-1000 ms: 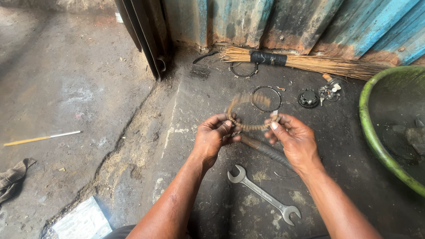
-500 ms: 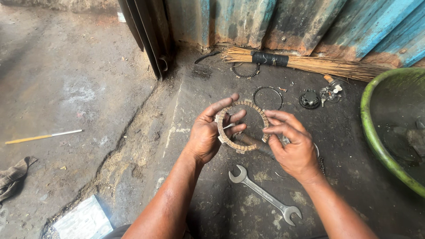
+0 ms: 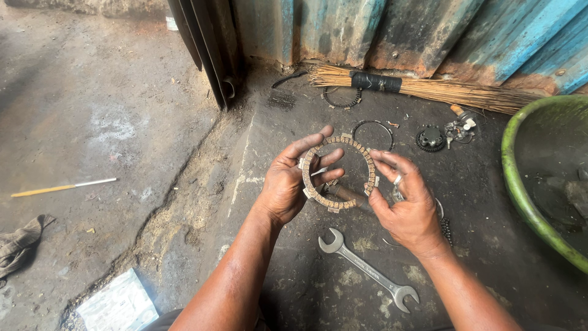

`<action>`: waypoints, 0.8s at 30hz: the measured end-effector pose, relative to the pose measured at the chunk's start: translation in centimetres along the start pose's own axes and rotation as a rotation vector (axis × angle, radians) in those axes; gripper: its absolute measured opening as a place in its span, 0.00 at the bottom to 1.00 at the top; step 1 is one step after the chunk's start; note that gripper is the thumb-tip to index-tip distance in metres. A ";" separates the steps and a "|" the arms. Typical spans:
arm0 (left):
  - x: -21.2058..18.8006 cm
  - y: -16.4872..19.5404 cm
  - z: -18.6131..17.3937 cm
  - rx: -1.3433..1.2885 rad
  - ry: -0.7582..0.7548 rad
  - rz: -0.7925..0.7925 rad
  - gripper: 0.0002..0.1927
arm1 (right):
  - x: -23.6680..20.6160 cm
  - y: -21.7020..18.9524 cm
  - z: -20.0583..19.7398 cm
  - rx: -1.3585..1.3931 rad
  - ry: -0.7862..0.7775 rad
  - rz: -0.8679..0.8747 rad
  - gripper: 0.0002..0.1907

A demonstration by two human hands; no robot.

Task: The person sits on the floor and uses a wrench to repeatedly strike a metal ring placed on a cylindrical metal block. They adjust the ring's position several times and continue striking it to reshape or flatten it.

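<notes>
A brown ring-shaped friction plate (image 3: 367, 160) with small blocks around its face and metal tabs on its rim is held up between both hands, above the dark oily floor. My left hand (image 3: 293, 181) grips its left side, fingers spread behind the ring. My right hand (image 3: 407, 205) pinches its right side with thumb and fingertips. A double open-ended spanner (image 3: 367, 269) lies on the floor just below my hands.
A stick broom (image 3: 422, 86) lies along the corrugated metal wall. Two thin rings (image 3: 341, 98) (image 3: 373, 130), a small toothed part (image 3: 431, 138) and loose bits lie beyond my hands. A green basin (image 3: 520, 184) stands at right. A pencil-like stick (image 3: 61, 187), rag and paper lie at left.
The plate was edge-on between closed hands, then turned to face the camera. My hands now hold it a little higher and more open, one on each side.
</notes>
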State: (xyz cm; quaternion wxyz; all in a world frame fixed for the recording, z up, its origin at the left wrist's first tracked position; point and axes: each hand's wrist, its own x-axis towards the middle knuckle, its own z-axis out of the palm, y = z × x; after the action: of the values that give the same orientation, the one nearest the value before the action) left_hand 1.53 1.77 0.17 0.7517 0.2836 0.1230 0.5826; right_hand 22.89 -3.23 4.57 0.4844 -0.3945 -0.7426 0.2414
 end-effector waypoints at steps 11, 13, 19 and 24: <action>0.3 -0.5 0.5 0.701 0.253 -0.174 0.12 | -1.3 5.6 0.1 0.182 0.085 0.466 0.14; 0.4 -0.8 0.3 0.813 0.320 -0.239 0.14 | -1.1 6.6 0.1 0.274 0.104 0.632 0.15; 0.6 -0.7 -3.0 0.972 0.654 -0.344 0.12 | -2.1 6.0 -0.9 -0.515 -0.626 0.922 0.24; 0.3 -2.4 -6.1 1.377 0.786 -0.301 0.17 | -5.3 3.3 1.5 -1.013 -1.267 0.796 0.31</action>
State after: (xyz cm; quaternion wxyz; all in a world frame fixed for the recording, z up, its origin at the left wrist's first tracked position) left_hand 0.45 3.38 -6.07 0.3805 0.4379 0.7466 0.3256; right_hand 23.81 -5.66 -1.27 -0.3665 -0.5815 -0.6962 0.2071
